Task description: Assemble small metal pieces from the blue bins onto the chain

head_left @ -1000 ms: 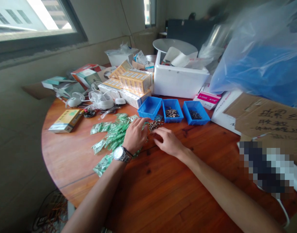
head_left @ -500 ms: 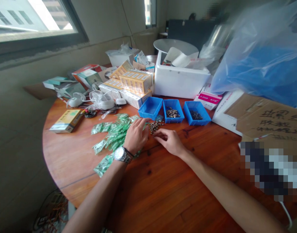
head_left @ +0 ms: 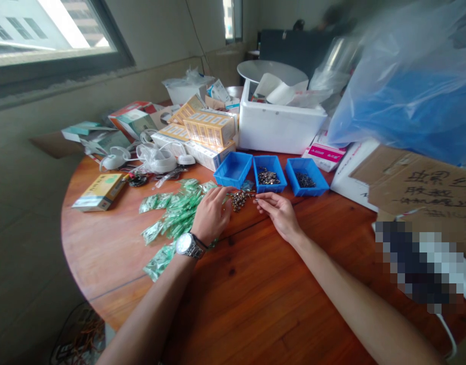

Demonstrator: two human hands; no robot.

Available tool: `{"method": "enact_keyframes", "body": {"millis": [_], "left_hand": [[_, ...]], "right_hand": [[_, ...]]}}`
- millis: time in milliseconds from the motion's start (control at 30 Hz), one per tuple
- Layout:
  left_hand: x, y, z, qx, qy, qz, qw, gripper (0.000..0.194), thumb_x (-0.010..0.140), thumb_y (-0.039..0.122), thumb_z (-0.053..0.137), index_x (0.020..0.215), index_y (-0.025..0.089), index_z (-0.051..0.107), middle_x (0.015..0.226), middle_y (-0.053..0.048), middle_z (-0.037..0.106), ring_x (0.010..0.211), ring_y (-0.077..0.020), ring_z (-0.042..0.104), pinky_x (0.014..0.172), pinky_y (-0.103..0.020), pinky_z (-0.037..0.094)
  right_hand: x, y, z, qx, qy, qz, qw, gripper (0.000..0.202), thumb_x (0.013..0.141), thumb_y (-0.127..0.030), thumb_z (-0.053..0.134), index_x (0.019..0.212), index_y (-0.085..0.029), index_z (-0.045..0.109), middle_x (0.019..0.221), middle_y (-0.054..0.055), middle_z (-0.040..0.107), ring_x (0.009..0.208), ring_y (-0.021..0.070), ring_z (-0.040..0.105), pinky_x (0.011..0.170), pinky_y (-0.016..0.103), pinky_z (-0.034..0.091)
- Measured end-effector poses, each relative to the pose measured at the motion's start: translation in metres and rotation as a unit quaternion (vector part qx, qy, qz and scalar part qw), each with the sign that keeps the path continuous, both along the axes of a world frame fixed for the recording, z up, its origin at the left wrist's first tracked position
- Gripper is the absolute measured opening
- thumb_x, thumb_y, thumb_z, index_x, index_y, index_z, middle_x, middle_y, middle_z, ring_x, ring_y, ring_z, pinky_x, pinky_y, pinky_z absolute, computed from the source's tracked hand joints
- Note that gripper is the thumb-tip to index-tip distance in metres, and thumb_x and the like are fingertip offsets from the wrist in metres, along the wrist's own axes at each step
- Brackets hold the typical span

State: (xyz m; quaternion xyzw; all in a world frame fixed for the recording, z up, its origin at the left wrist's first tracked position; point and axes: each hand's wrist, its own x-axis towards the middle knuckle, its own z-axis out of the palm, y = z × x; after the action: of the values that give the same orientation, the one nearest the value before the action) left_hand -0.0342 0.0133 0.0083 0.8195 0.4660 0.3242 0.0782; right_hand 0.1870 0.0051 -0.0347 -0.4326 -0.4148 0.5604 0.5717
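A loose pile of small shiny metal screws (head_left: 240,201) lies on the wooden table between my hands. My left hand (head_left: 211,215), with a watch on its wrist, rests at the pile's left side, fingers bent but apart and nothing seen in them. Just right of the pile, my right hand (head_left: 280,213) pinches a tiny shiny piece, seemingly a screw (head_left: 256,199), between thumb and fingertips. Many small green plastic packets (head_left: 181,208) spread out left of my left hand, some partly behind its wrist.
Behind the pile stand a blue bin (head_left: 233,170) at left, a bin of shiny screws (head_left: 269,178) and a bin of dark screws (head_left: 305,181). Farther back are a white foam box (head_left: 282,126) and yellow cartons (head_left: 210,129). A cardboard box (head_left: 419,187) borders the right.
My right hand has moved right, away from the pile, with its fingertips pinched on a tiny piece. The left hand has stayed nearly in place beside the pile.
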Motion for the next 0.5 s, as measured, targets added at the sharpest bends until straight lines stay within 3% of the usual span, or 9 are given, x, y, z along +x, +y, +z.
{"method": "enact_keyframes", "body": {"millis": [167, 333, 500], "left_hand": [[0.000, 0.000, -0.001, 0.006, -0.003, 0.000, 1.000, 0.031, 0.106, 0.022, 0.046, 0.129, 0.021, 0.065, 0.125, -0.009, 0.074, 0.118, -0.0291, 0.065, 0.106, -0.046, 0.052], [-0.001, 0.000, -0.002, 0.008, -0.005, 0.001, 1.000, 0.031, 0.106, 0.023, 0.046, 0.129, 0.022, 0.066, 0.124, -0.008, 0.073, 0.117, -0.0291, 0.065, 0.108, -0.046, 0.051], [-0.001, 0.001, -0.002, 0.007, -0.004, -0.002, 1.000, 0.031, 0.106, 0.023, 0.045, 0.129, 0.021, 0.066, 0.124, -0.009, 0.074, 0.116, -0.0290, 0.065, 0.107, -0.046, 0.051]], "right_hand": [[-0.002, -0.003, 0.001, 0.047, -0.086, -0.001, 0.995, 0.032, 0.078, -0.049, 0.088, 0.096, -0.023, 0.083, 0.090, 0.005, 0.079, 0.076, 0.0196, 0.067, 0.071, 0.034, 0.056], [0.002, -0.003, 0.005, 0.087, -0.139, -0.018, 0.986, 0.028, 0.086, -0.048, 0.082, 0.100, -0.024, 0.082, 0.100, 0.007, 0.082, 0.088, 0.0242, 0.073, 0.081, 0.038, 0.059], [0.017, 0.014, 0.027, 0.183, -0.260, -0.103, 0.942, 0.022, 0.094, -0.043, 0.074, 0.101, -0.023, 0.080, 0.106, 0.009, 0.082, 0.095, 0.0273, 0.075, 0.083, 0.039, 0.058]]}}
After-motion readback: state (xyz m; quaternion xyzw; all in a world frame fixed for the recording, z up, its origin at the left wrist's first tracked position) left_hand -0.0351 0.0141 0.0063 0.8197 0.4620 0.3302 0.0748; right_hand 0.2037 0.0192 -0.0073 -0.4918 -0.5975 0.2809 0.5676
